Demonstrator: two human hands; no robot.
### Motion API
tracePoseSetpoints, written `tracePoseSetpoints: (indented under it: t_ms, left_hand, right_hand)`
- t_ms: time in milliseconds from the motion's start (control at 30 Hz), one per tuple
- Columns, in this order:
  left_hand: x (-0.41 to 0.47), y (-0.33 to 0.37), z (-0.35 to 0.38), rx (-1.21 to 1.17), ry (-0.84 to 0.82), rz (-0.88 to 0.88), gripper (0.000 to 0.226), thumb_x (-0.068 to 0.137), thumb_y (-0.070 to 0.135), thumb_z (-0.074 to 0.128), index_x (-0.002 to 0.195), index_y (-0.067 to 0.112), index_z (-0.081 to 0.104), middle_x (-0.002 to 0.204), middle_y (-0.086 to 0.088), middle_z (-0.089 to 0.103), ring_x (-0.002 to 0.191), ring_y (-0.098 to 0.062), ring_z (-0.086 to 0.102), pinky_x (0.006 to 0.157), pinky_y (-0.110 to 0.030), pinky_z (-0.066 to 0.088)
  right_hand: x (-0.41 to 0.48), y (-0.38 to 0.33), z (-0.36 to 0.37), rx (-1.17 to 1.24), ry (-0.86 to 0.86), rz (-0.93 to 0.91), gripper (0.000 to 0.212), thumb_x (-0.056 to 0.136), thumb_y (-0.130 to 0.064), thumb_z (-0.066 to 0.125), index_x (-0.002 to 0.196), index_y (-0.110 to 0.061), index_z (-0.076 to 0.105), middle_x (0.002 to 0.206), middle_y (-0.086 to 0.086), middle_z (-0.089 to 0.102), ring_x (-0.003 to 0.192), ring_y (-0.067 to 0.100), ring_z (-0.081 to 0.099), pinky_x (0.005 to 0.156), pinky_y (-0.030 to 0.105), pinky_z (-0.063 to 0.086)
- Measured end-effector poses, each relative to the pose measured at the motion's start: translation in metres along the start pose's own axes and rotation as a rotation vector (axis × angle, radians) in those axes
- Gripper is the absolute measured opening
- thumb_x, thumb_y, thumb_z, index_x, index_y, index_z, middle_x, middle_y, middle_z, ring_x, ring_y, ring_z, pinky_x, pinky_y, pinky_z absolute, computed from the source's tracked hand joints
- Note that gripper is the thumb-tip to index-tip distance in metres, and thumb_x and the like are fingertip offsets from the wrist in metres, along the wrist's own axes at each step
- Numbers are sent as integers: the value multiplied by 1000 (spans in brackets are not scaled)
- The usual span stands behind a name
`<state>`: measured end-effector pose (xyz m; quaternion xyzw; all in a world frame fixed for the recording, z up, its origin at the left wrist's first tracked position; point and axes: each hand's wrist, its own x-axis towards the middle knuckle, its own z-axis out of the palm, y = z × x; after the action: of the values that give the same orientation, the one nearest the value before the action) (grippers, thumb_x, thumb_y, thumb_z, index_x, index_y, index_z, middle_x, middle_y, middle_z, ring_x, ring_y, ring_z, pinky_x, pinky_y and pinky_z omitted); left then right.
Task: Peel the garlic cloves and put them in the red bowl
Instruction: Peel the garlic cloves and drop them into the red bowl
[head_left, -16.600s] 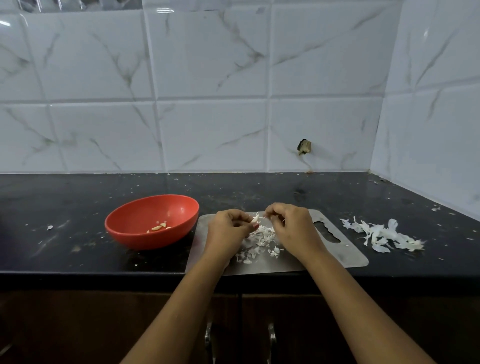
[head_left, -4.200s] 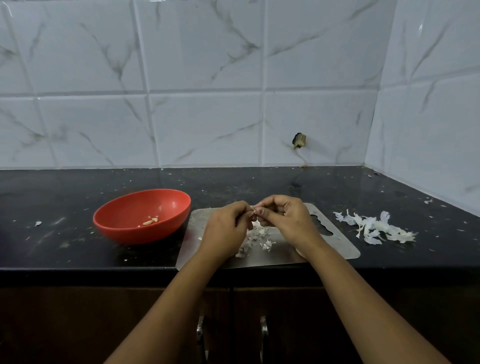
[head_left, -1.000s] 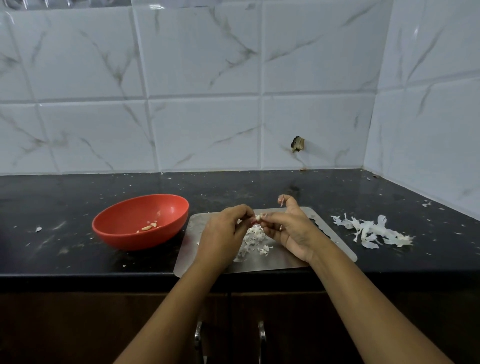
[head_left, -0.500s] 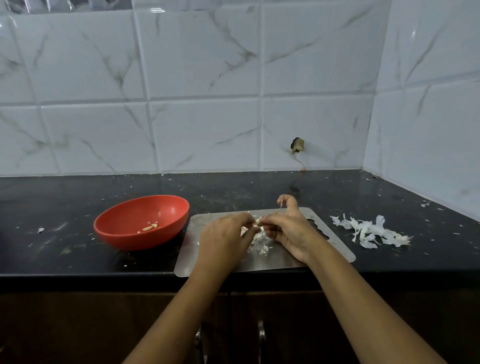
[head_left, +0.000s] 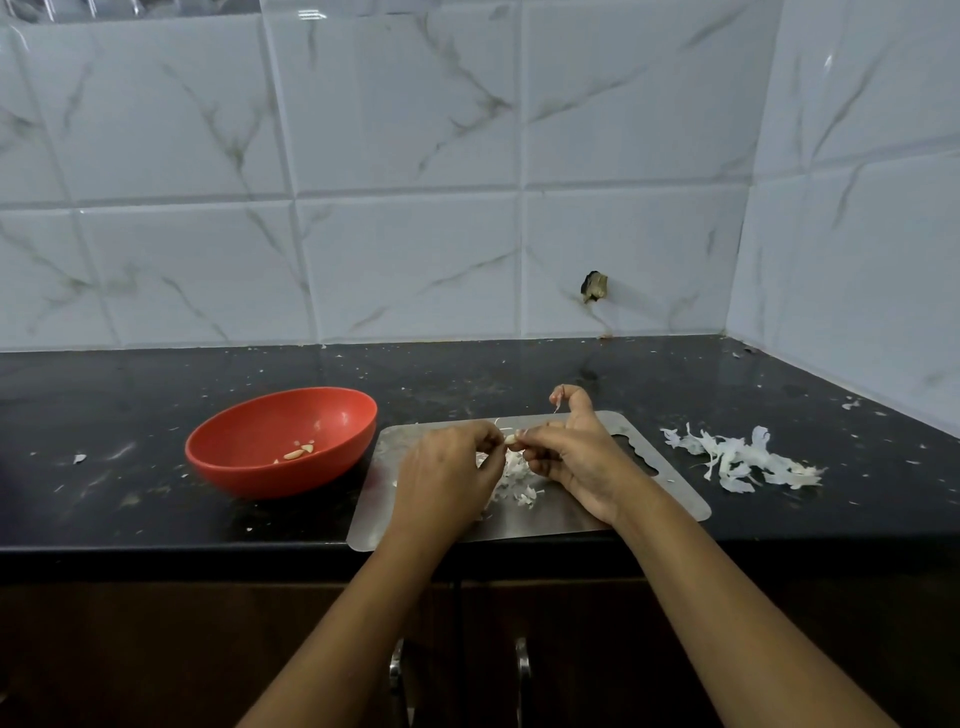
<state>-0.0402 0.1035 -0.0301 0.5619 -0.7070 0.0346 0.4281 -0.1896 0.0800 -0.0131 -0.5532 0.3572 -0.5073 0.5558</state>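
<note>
Left hand and right hand pinching garlic clove, red bowl beside

- I am watching two bare forearms reaching in from the bottom edge. The left forearm is coming from 7 o'clock and the right forearm from 5 o'clock, converging at centre.
- The left hand is lying back-up, its fingers curling and pointing toward 2 o'clock, pinching one end of a garlic clove.
- The right hand is facing its palm toward 9 o'clock, fingers curling inward and pinching the clove's other end.
- One right-hand digit is sticking up at 12 o'clock, apart from the others; I am not making out which.
- Both hands are meeting fingertip to fingertip.
</note>
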Motion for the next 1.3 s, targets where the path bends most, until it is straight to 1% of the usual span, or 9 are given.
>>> tracePoseSetpoints:
  t_ms: [267, 467, 633, 733, 867, 1000, 1167, 1233, 1300]
  left_hand:
    - [0, 2, -5, 8, -23, 16, 6, 86, 27, 63, 86, 24, 69, 85, 13, 71, 64, -4, 57, 64, -28, 46]
    - [-1, 2, -4, 43, -5, 15, 5, 85, 26, 63, 82, 22, 65, 79, 11, 69, 67, -11, 60, 68, -36, 49]
    - [-1, 3, -3, 78, -15, -3, 8, 86, 28, 61, 82, 23, 65, 80, 9, 70, 69, -12, 61, 67, -37, 49]
    - [-1, 4, -4, 146, 8, -76, 10, 88, 29, 59, 87, 22, 66, 84, 7, 70, 78, -13, 62, 67, -31, 46]
    - [2, 1, -6, 167, 31, -246, 20, 86, 42, 66, 86, 22, 69, 86, 5, 70, 87, -15, 62, 68, -29, 44]
    - [5, -5, -12, 312, -9, -239, 34, 94, 50, 52, 91, 20, 68, 89, 2, 68, 88, -20, 62, 65, -29, 42]
    - [1, -20, -24, 374, -10, -201, 25, 93, 41, 54, 92, 20, 68, 93, -1, 67, 87, -21, 62, 62, -27, 37]
    - [1, -26, -29, 331, 1, -211, 19, 91, 37, 58, 92, 20, 67, 92, 2, 67, 85, -19, 62, 63, -28, 39]
    - [2, -32, -33, 302, -6, -216, 11, 90, 31, 61, 94, 22, 66, 92, 4, 68, 86, -19, 62, 66, -30, 45]
  right_hand:
    - [2, 4, 1, -121, -16, -33, 36, 92, 5, 52, 110, -20, 34, 74, 10, 58, 64, 13, 51, 58, 24, 42]
    - [3, 7, 2, -227, 3, -55, 27, 95, -1, 47, 107, -22, 35, 75, 6, 50, 66, 14, 44, 55, 25, 42]
    - [1, 8, 3, -296, -11, -82, 25, 97, -4, 46, 109, -22, 34, 72, 4, 51, 60, 9, 47, 53, 23, 44]
    - [1, 8, 3, -292, -1, -97, 26, 97, -4, 47, 112, -21, 34, 72, 4, 53, 59, 8, 48, 53, 24, 45]
    - [2, 9, 1, -263, 22, -104, 28, 96, -3, 49, 107, -24, 35, 74, 6, 55, 63, 11, 48, 56, 25, 45]
    - [8, 10, -1, -175, 68, -90, 32, 95, 2, 47, 101, -27, 36, 73, 6, 55, 63, 11, 48, 57, 24, 43]
    - [17, 7, 8, -218, 72, -126, 29, 98, -4, 49, 98, -30, 35, 72, 4, 58, 62, 10, 49, 60, 24, 44]
    - [24, 1, 20, -260, 49, -161, 28, 98, -7, 51, 100, -29, 35, 76, 8, 61, 62, 10, 52, 62, 25, 48]
    - [30, -9, 35, -349, 25, -208, 26, 98, -10, 52, 109, -25, 34, 82, 12, 66, 66, 10, 57, 68, 29, 53]
